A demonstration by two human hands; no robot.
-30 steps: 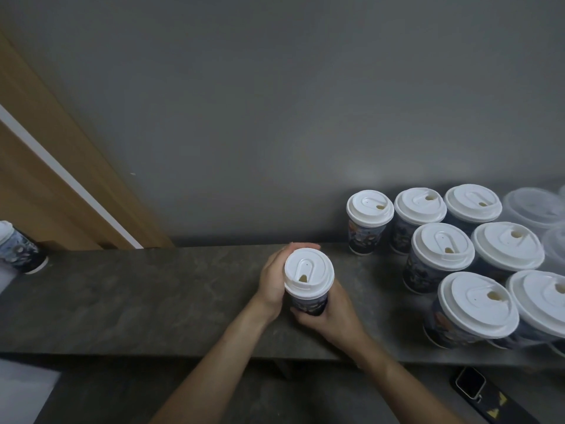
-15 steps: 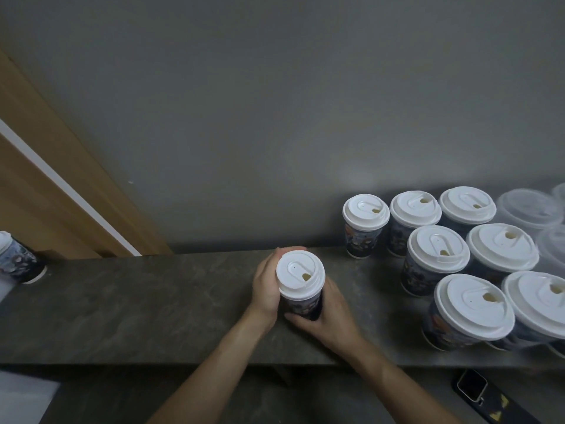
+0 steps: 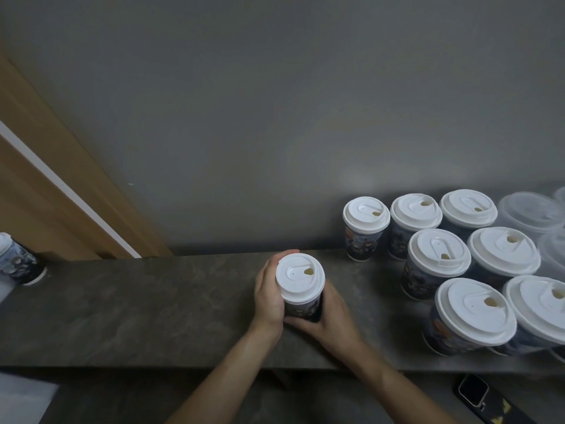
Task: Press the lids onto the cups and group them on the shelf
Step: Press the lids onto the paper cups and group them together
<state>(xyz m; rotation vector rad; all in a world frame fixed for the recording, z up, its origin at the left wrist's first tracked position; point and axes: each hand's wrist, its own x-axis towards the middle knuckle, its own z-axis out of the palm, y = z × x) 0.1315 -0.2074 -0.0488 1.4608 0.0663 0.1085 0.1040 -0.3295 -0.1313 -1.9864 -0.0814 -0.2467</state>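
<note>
A dark printed paper cup (image 3: 302,310) with a white sip lid (image 3: 300,276) stands on the grey stone shelf (image 3: 153,307), near its middle. My left hand (image 3: 269,296) wraps the cup's left side, fingertips showing behind the lid. My right hand (image 3: 333,319) cups its lower right side. At the right stands a group of several lidded cups (image 3: 437,255), in rows from the wall to the front edge.
A single lidded cup (image 3: 16,260) stands at the shelf's far left end. Translucent lids (image 3: 532,211) are at the far right by the wall. A phone (image 3: 489,399) lies below the shelf's front edge. A grey wall backs the shelf.
The cup and both hands have shifted slightly left and back on the shelf, and the lid's sip hole has turned to the right. Both hands keep their hold.
</note>
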